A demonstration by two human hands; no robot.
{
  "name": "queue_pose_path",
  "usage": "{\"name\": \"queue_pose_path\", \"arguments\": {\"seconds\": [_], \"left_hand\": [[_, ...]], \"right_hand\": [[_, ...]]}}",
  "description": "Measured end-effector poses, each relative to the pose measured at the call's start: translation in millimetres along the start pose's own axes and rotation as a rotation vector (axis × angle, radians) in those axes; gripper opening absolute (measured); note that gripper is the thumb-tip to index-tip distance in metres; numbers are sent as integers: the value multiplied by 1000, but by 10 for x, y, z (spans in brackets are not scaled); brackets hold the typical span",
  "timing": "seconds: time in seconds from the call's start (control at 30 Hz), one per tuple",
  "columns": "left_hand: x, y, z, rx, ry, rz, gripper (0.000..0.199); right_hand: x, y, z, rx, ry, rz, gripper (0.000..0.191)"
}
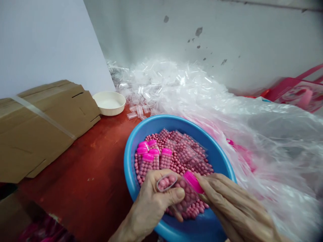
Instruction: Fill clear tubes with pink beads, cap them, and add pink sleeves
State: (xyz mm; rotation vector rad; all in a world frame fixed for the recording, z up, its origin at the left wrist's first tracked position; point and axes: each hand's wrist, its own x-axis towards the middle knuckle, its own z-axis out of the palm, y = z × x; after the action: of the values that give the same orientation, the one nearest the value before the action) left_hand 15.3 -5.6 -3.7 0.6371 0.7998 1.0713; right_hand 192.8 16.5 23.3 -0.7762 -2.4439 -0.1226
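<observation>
On our left, a strapped stack of folded cardboard (50, 131) rests on the red desk (85, 171), with a cream bowl (111, 109) just beside its far end. Behind the blue basin (128, 158) lies a heap of clear plastic containers (148, 89), and crumpled plastic sheeting (282, 137) crowds the basin's right side. Inside the basin, pink-capped containers (147, 163) and uncapped filled ones (186, 151) lie on loose pink beads (176, 165).

Over the basin's near part, our left hand (153, 198) is clamped on an open bead-filled container (166, 183), its oval mouth facing us and slanting up rightward. Just beside it, a second filled container (186, 198) has its long axis running from lower left to upper right, pink cap (193, 182) uppermost. Our right hand (229, 198) touches that cap with fingers together; we cannot tell whether it grips.
</observation>
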Motion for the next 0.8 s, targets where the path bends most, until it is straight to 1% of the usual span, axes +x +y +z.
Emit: {"name": "queue_pose_path", "arguments": {"seconds": [0.07, 0.17, 0.23, 0.37, 0.47, 0.53, 0.6, 0.63, 0.73, 0.8], "left_hand": [[4, -3, 5, -3, -5, -16, 12], [6, -1, 9, 11, -6, -29, 15], [1, 5, 9, 35, -4, -26, 17], [-15, 11, 15, 138, 27, 19, 14], [-17, 0, 23, 162, 61, 58, 13], [-14, -7, 24, 152, 81, 91, 11], [-12, -6, 20, 144, 112, 123, 7], [-12, -3, 16, 141, 116, 130, 6], [-16, 10, 0, 126, 75, 106, 10], [-14, 13, -7, 114, 40, 96, 13]], "right_hand": [[24, 13, -45, -21, -37, -45, 61], [49, 33, -70, -54, -35, -118, 64], [42, 34, -60, -66, -32, -139, 65], [-22, -11, 23, -67, -12, -106, 62], [-77, -76, 134, -87, 37, -43, 79], [-99, -117, 211, -90, 67, 42, 83], [-104, -140, 266, -96, 65, 108, 79], [-101, -142, 280, -98, 54, 119, 76], [-68, -107, 264, -55, 57, 115, 67], [-18, -64, 213, 30, 73, 134, 52]]}}
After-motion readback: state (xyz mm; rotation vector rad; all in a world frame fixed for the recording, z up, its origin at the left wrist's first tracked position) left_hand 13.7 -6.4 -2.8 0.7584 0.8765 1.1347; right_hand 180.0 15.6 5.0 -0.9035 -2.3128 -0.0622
